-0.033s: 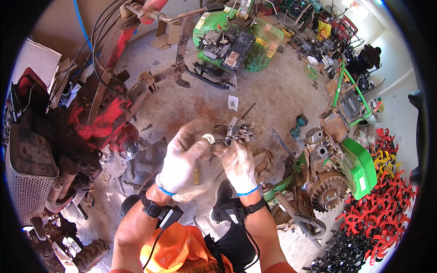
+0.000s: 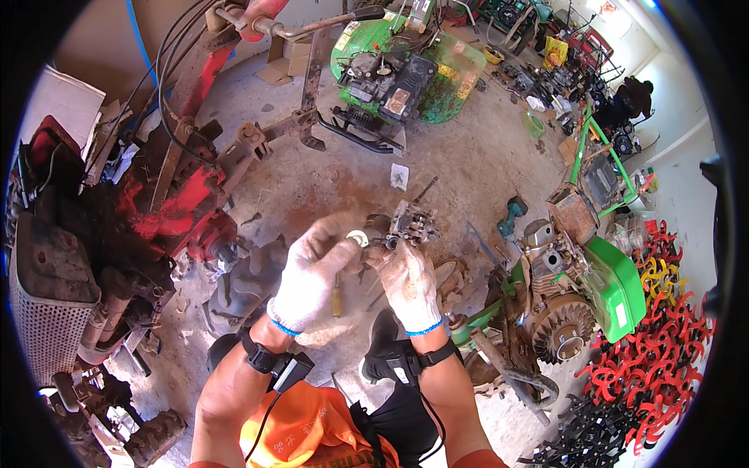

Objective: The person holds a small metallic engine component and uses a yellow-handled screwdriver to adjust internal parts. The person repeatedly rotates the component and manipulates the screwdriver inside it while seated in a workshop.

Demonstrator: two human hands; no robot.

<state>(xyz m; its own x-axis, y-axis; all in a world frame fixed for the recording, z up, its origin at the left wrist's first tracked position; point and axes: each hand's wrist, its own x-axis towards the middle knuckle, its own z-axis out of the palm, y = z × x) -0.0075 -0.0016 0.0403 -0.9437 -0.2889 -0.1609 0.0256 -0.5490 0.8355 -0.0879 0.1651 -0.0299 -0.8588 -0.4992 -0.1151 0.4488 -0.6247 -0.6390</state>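
White work gloves with blue cuffs cover both hands. My left hand (image 2: 308,269) is closed, pinching a small pale ring-shaped piece (image 2: 358,238) between thumb and fingers; its fingertips are slightly blurred. Just to the right, my right hand (image 2: 407,285) grips a small, dirty metal carburetor-like part (image 2: 412,225) from below, its ports and screws facing up. The pale piece is held apart from the metal part, by a short gap. Below my hands, a screwdriver with a yellow handle (image 2: 337,300) lies on the floor.
Red machinery (image 2: 175,203) crowds the left side. A green machine with an engine (image 2: 394,82) stands ahead. On the right are a dismantled engine (image 2: 550,273) with a green cover (image 2: 616,288) and a pile of red curved blades (image 2: 640,366). A teal power tool (image 2: 511,217) lies nearby.
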